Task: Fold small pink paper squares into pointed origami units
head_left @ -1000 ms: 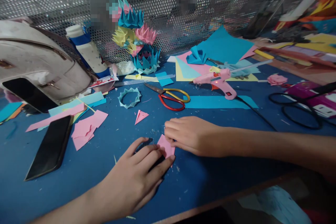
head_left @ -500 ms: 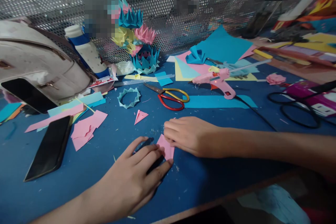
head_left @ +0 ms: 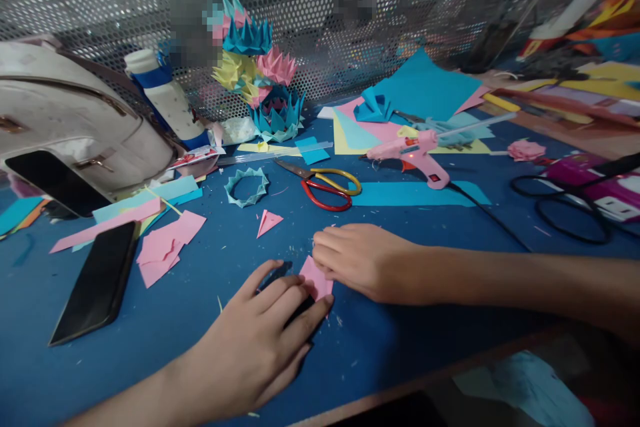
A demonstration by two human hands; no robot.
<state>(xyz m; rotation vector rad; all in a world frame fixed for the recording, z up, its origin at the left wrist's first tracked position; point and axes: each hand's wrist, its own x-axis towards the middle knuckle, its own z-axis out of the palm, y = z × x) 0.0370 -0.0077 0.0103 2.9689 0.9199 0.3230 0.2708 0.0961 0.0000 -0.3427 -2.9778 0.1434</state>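
Next to nothing has moved since the earlier frame: a slight shift at the left fingertips, otherwise same poses over the same small pink paper [head_left: 320, 280]. Paper lies on the bench [head_left: 360, 360], between the two hands and partly covered by both. Left hand [head_left: 260, 333] spread wide, palm down, fingertips on the paper's left and lower edges. Right hand [head_left: 365, 260] narrow, fingers curled together over its upper right side; whether they pinch it or only press, cannot tell. How far along: this piece looks part-worked, judging by its slanted outline, though the covered side hides any crease. Just beyond the hands, one pink triangle [head_left: 269, 223] lies already folded. Farther off, a pale blue ring of pointed folds [head_left: 245, 201] looks complete, and a tiered stack of spiky paper forms [head_left: 250, 37] stands against the mesh. Unworked, by the look of them: loose pink pieces [head_left: 155, 250] overlapping beside the flat phone [head_left: 97, 287], count unclear. Only one folded pink triangle shows in the open, so the pink folding seems at an early stage. Scissors [head_left: 304, 173] lie with handles apart, near the blue strip [head_left: 400, 193]; pink glue gun [head_left: 423, 155] rests behind it, in neither hand.
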